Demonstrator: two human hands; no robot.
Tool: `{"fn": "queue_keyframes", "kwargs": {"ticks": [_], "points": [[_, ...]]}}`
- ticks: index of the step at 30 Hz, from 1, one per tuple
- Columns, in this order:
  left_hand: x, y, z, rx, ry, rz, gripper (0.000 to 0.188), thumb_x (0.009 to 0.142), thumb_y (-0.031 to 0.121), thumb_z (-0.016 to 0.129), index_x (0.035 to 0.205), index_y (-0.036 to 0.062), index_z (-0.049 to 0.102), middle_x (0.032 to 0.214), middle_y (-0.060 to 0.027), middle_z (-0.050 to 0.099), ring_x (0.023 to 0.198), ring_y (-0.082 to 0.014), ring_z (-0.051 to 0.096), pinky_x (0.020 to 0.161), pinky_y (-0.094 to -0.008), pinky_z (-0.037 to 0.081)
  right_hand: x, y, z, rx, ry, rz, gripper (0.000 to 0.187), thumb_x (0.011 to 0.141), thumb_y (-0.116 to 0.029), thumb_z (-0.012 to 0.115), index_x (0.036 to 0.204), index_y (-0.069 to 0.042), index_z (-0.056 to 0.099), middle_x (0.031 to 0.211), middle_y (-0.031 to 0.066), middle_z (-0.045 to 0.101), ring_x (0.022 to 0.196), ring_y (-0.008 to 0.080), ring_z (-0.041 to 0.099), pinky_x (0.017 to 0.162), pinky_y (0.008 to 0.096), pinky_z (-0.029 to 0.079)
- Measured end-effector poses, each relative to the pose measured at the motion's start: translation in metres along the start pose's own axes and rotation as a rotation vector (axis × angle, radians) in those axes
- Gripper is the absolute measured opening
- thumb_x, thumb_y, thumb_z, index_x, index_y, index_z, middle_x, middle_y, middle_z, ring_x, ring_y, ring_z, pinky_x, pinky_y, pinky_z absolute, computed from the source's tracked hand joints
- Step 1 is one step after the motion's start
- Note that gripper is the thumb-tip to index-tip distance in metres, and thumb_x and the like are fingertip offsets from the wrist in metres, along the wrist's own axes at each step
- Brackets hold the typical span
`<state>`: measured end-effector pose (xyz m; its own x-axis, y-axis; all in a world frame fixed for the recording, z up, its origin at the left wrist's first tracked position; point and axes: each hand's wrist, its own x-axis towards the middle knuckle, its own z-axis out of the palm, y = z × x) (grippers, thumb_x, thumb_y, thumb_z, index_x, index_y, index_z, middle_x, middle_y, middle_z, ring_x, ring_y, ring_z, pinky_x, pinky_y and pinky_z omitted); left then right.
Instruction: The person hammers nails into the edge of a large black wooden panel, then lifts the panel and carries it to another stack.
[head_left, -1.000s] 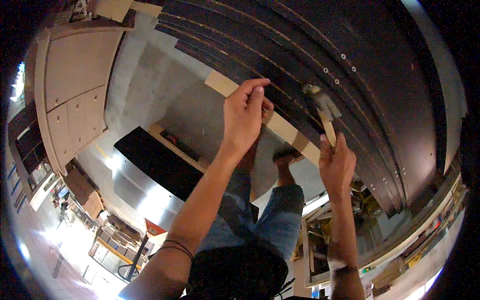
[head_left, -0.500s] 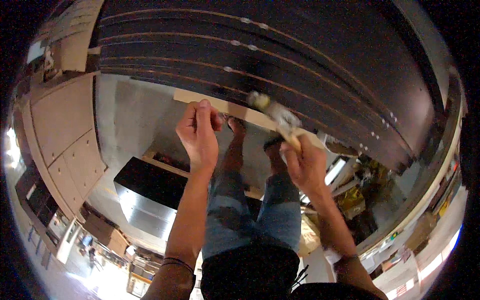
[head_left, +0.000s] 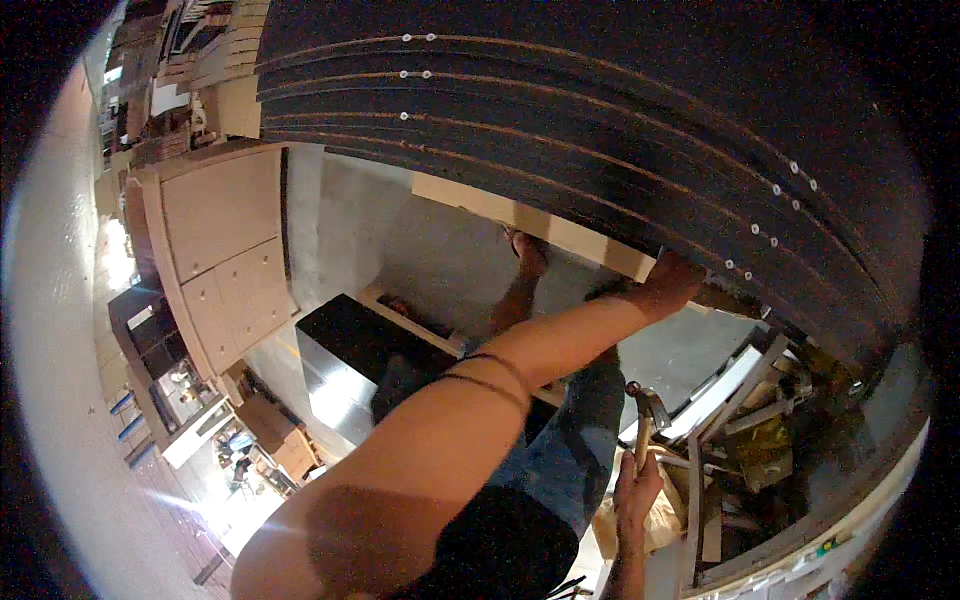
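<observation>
A stack of dark panels (head_left: 560, 130) with thin brown edges spans the top of the view, small white round fittings (head_left: 778, 190) set in it. Crossing to the right, my left arm brings my left hand (head_left: 678, 283) to the near edge of the stack, beside the end of a pale wooden strip (head_left: 590, 238). The left fingers are hidden there. Lower down at the right, my right hand (head_left: 637, 488) is closed round the wooden handle of a claw hammer (head_left: 648, 408), its metal head upward.
On the floor to the left lies a black and silver box-like piece (head_left: 340, 345). Beyond it stands a pale cabinet (head_left: 225, 255). Wood offcuts and frames (head_left: 745, 400) are heaped at the right, near my right hand. My legs and feet are below the stack.
My left hand has gone from in front of me across to the right, to the panel edge. My right hand has lowered the hammer toward my body. The view has shifted.
</observation>
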<state>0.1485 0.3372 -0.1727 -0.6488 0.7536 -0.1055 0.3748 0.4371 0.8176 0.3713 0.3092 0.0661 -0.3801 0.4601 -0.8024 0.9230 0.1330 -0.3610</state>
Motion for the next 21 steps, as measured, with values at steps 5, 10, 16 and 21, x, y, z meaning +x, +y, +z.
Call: {"fn": "queue_keyframes", "kwargs": {"ticks": [5, 10, 16, 21], "points": [[0.036, -0.004, 0.022, -0.043, -0.001, -0.131, 0.042, 0.086, 0.026, 0.052, 0.123, 0.0064, 0.049, 0.121, -0.0197, 0.052, 0.113, -0.0399, 0.047, 0.098, -0.0478, 0.037, 0.009, 0.024, 0.004, 0.108, 0.003, -0.014, 0.025, 0.088, -0.020, 0.058, 0.074, -0.001, 0.048, 0.058, 0.0018, 0.041, 0.056, 0.0103, 0.036, 0.049, 0.0289, 0.032], [0.042, -0.001, 0.015, -0.115, -0.079, -0.191, 0.045, 0.086, 0.026, 0.052, 0.127, 0.0073, 0.046, 0.127, -0.0184, 0.048, 0.118, -0.0386, 0.044, 0.102, -0.0464, 0.034, 0.016, 0.027, -0.006, 0.163, 0.034, -0.024, 0.029, 0.086, -0.027, 0.061, 0.077, -0.001, 0.050, 0.058, 0.0136, 0.052, 0.050, 0.0244, 0.048, 0.050, 0.0377, 0.040], [0.039, 0.002, -0.005, 0.043, -0.120, -0.123, 0.051, 0.086, 0.025, 0.052, 0.133, 0.0090, 0.042, 0.136, -0.0163, 0.043, 0.125, -0.0362, 0.039, 0.108, -0.0439, 0.028, 0.023, 0.027, -0.023, 0.155, 0.068, -0.034, 0.029, 0.087, -0.025, 0.058, 0.075, -0.001, 0.048, 0.058, 0.0061, 0.044, 0.054, 0.0157, 0.040, 0.049, 0.0330, 0.035], [0.029, -0.002, -0.008, 0.035, 0.014, 0.004, 0.061, 0.085, 0.026, 0.054, 0.140, 0.0102, 0.032, 0.145, -0.0165, 0.030, 0.132, -0.0360, 0.030, 0.110, -0.0449, 0.025, 0.029, 0.026, -0.024, 0.103, 0.051, 0.026, 0.028, 0.087, -0.023, 0.057, 0.075, 0.000, 0.048, 0.059, 0.0023, 0.042, 0.057, 0.0110, 0.037, 0.050, 0.0307, 0.032]]}}
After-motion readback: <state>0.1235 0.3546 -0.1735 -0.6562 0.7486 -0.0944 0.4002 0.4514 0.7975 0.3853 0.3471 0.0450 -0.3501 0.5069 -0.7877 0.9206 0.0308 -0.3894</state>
